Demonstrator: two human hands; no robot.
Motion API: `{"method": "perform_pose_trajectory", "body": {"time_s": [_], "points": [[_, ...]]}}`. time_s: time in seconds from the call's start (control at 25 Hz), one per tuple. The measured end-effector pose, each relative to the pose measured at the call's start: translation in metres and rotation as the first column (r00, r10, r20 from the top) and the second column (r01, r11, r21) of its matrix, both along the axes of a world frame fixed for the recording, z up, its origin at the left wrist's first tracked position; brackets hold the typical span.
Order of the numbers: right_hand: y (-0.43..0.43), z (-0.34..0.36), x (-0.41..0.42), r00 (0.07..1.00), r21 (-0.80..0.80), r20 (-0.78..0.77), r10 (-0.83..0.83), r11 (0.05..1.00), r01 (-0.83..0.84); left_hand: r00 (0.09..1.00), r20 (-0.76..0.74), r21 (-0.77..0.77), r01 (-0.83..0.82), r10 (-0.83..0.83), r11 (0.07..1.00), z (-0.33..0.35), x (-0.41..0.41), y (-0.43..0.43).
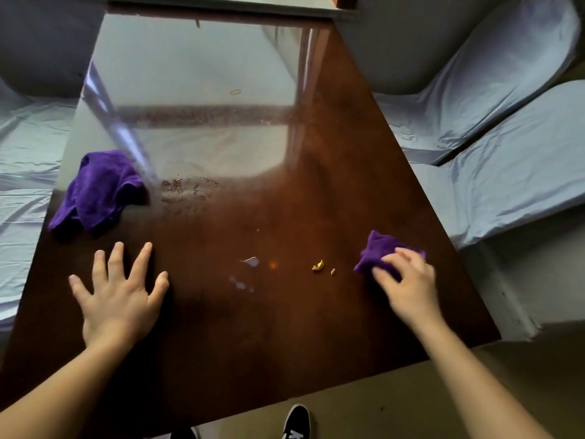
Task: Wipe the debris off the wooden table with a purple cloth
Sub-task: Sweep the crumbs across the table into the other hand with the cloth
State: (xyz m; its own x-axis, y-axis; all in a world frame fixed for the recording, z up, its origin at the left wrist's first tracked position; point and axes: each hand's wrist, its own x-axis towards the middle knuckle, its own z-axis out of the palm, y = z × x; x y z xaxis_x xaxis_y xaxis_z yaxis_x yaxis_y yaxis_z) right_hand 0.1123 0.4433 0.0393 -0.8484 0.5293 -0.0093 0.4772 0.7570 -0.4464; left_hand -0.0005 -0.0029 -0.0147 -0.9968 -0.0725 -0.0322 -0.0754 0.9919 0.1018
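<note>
My right hand (pixel 403 280) presses a bunched purple cloth (pixel 378 250) onto the glossy dark wooden table (pixel 285 191), near its right edge. Just left of the cloth lie two small yellow-orange crumbs (pixel 318 266), and a pale scrap (pixel 251 261) sits further left. My left hand (pixel 118 294) rests flat on the table with fingers spread, holding nothing. A second purple cloth (pixel 95 191) lies crumpled at the table's left edge, beyond my left hand.
Chairs in pale blue covers stand on the right (pixel 493 99) and on the left (pixel 22 172) of the table. A smeared patch (pixel 190 185) marks the tabletop near the second cloth. My dark shoe (pixel 296 421) shows on the floor below the near edge.
</note>
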Motion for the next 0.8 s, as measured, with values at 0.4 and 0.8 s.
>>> {"method": "perform_pose_trajectory", "body": {"time_s": [0.4,0.8], "points": [[-0.117,-0.007,-0.063,0.941,-0.248,-0.324,0.101,0.95,-0.187,1.0,-0.008,-0.01,-0.006,0.006,1.0,0.001,-0.001,0.001],[0.03,0.013,-0.005,0.941,-0.232,-0.198,-0.275,0.946,0.227,1.0,-0.02,-0.003,-0.007,0.007,1.0,-0.002,-0.001,0.0]]}}
